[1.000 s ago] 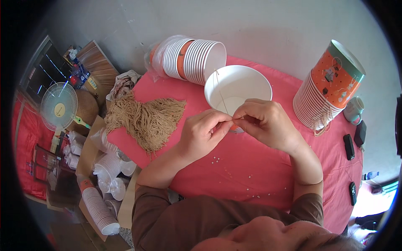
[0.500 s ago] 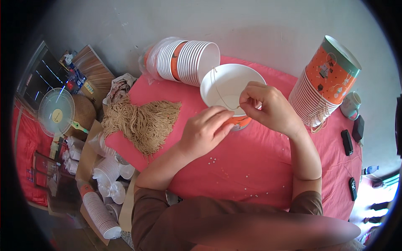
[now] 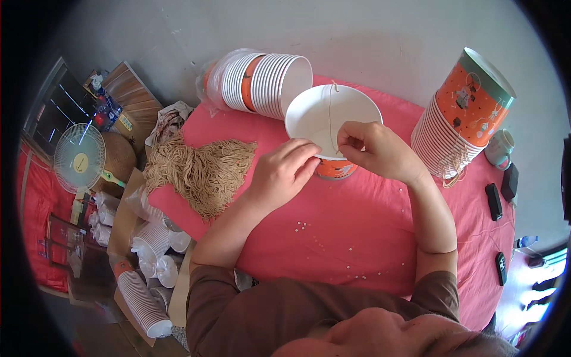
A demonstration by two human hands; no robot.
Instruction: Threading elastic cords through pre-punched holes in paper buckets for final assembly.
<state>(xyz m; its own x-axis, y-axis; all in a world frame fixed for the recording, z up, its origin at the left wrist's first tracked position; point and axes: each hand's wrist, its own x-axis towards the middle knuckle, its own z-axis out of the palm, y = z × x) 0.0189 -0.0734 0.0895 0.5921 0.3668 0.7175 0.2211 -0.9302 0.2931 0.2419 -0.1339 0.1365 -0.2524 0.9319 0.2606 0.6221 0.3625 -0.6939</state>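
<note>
A white-lined paper bucket (image 3: 303, 113) with an orange printed outside stands upright on the pink-covered table. A thin tan cord (image 3: 331, 116) is knotted at its far rim and hangs across the opening toward the near rim. My left hand (image 3: 284, 174) is closed at the near-left rim, fingertips above the edge and thumb below. Over the near-right rim, my right hand (image 3: 385, 152) is curled in a pinch at the cord's lower end; its fingertips partly hide what they hold.
Left of the bucket lies a heap of tan cords (image 3: 205, 172). A bucket stack (image 3: 270, 83) lies on its side behind; another stack (image 3: 461, 119) stands right, with cords hanging from it. Small white bits (image 3: 302, 226) dot the cloth. A cardboard box (image 3: 134, 196) of wrapped cups sits left.
The cord's far end now shows knotted at the middle of the far rim, farther right than before. Both hands have shifted slightly left and up, still at the near rim.
</note>
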